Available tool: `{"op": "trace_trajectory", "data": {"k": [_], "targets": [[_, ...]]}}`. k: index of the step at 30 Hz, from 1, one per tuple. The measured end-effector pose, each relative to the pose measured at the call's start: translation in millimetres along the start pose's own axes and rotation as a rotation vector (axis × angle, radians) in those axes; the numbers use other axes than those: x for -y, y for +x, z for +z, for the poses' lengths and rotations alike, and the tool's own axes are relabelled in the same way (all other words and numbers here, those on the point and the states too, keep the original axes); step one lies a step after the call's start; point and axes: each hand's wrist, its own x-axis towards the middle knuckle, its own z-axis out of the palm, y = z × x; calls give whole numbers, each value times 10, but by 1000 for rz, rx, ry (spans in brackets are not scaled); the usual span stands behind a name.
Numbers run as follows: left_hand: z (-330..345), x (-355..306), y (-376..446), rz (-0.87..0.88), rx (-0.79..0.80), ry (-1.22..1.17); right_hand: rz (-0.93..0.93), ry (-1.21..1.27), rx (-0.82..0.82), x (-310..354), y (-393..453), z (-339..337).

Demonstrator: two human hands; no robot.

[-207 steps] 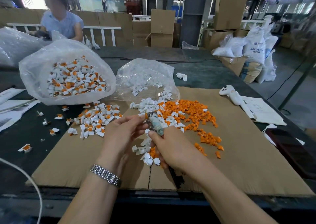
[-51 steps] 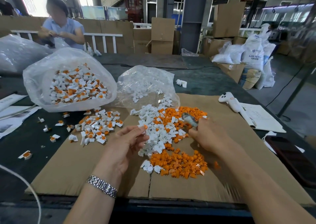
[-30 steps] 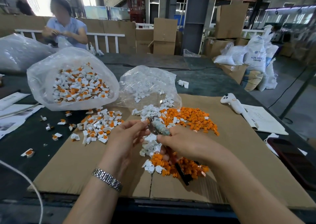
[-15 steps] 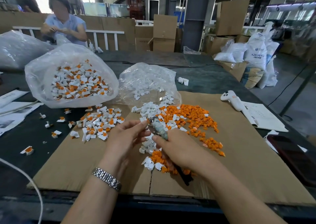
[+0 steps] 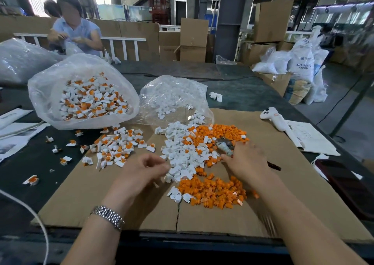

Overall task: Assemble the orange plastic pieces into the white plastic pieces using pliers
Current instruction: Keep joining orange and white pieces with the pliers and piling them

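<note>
A: Head view, item one: hands?

B: Right hand (image 5: pixel 245 162) was over the cardboard (image 5: pixel 101 200), gripping the pliers (image 5: pixel 224 147); their metal nose stuck out past the fingers over the mixed pile, and a dark handle tip showed behind the hand. The hand was blurred. Left hand (image 5: pixel 141 170) was beside the white pieces (image 5: pixel 178 153), fingers curled, tips pinched together (whether a piece sat between them, I could not tell). A metal watch (image 5: pixel 108 217) was on that wrist.

A: Item two: stock?

B: Orange pieces (image 5: pixel 212 191) lay in a heap near the front of the cardboard, just right of centre, with a second orange spread further back, touching the white pieces. White pieces ran between the two hands in a loose band. Assembled pieces (image 5: pixel 117 147), white with orange inserts, lay in a pile to the left, a few strays on the dark table (image 5: pixel 40 163).

A: Item three: containers?

B: One clear bag (image 5: pixel 81 94) of assembled pieces, back left. A second bag (image 5: pixel 174 96), holding white pieces, lay open toward the pile.

A: Sundries?

B: A white controller (image 5: pixel 273 118) by papers (image 5: pixel 311 137) at right; another person (image 5: pixel 74 25) seated across the table.
</note>
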Motion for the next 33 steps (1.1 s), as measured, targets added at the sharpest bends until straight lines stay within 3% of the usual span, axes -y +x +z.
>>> {"op": "trace_trajectory", "data": {"k": [2, 5, 12, 14, 17, 19, 24, 29, 33], "targets": [[68, 4, -19, 20, 76, 169, 2, -62, -22, 9, 12, 91], [164, 22, -12, 80, 29, 352, -3, -122, -65, 29, 15, 201], [241, 48, -11, 141, -90, 375, -81, -30, -88, 64, 6, 123], [208, 51, 0, 116, -134, 296, -230, 10, -138, 74, -22, 9], [156, 58, 42, 70, -178, 166, -458, 212, 114, 106, -101, -168], [143, 76, 58, 1, -160, -10, -533, 214, 218, 132, -139, -194], [172, 58, 6, -187, 1, -664, -534, 146, 204, 175, -147, -103], [129, 56, 34, -145, 53, -745, -530, 105, 38, 183, -150, -24], [195, 93, 7, -143, 129, -937, -469, 481, -83, 263, -191, -106]]}}
